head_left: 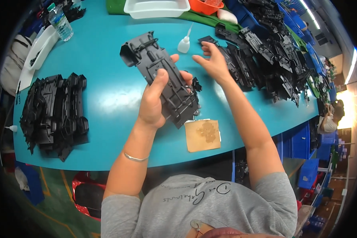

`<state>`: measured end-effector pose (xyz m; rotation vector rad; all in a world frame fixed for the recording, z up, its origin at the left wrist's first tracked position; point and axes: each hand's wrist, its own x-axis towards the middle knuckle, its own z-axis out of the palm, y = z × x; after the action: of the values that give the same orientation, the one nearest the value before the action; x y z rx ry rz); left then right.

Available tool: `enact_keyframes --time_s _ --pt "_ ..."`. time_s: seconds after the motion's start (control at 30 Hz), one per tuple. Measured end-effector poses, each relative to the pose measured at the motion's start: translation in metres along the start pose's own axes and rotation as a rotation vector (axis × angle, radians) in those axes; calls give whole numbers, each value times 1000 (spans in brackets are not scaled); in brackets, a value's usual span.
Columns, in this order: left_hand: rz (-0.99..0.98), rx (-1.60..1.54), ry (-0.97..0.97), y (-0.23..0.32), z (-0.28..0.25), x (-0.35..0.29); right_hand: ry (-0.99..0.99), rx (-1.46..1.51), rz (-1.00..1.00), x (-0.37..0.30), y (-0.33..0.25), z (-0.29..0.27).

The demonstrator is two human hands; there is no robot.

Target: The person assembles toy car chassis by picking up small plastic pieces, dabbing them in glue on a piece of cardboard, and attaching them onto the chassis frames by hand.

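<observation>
My left hand [155, 99] is closed around a long black plastic chassis-like part [162, 71], thumb on its face and fingertips showing at its right edge. The part is held tilted above the table. To its right, my right hand [215, 62] is raised with thumb and fingers apart and nothing between them. A small white squeeze bottle with a thin nozzle [183, 45] stands just left of that hand. Similar black parts [242, 65] lie in a row right beside it. Small black pieces [196, 85] show partly behind the held part.
A stack of black parts [55, 111] lies on the left of the teal table [107, 131]. A stained tan card [202, 137] is near the front edge. At the back are a white tray [156, 8], an orange basket [206, 6] and a water bottle [60, 23]. A person [329, 121] is far right.
</observation>
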<state>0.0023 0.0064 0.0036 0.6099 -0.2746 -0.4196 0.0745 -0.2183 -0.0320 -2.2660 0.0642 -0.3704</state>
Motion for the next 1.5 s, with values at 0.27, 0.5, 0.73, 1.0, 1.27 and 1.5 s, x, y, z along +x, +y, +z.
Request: enact_keyframes --time_s 0.27,0.5,0.73,1.0,1.27,1.5 --pt "21 -29 39 6 -4 4 -45 -72 -67 34 -9 29" --pt "75 3 13 16 -9 11 -303 -151 -290 -56 -40 -83" --pt "45 35 -14 11 -11 9 -409 -703 -372 -180 -68 -146" --pt "26 96 -14 7 -9 7 -296 -975 -588 -189 -78 -135" --pt "10 122 -19 8 -11 8 -306 -1070 -676 -184 -84 -132" --pt "-40 -8 -176 10 -22 11 -328 -1057 -682 -182 -87 -132"
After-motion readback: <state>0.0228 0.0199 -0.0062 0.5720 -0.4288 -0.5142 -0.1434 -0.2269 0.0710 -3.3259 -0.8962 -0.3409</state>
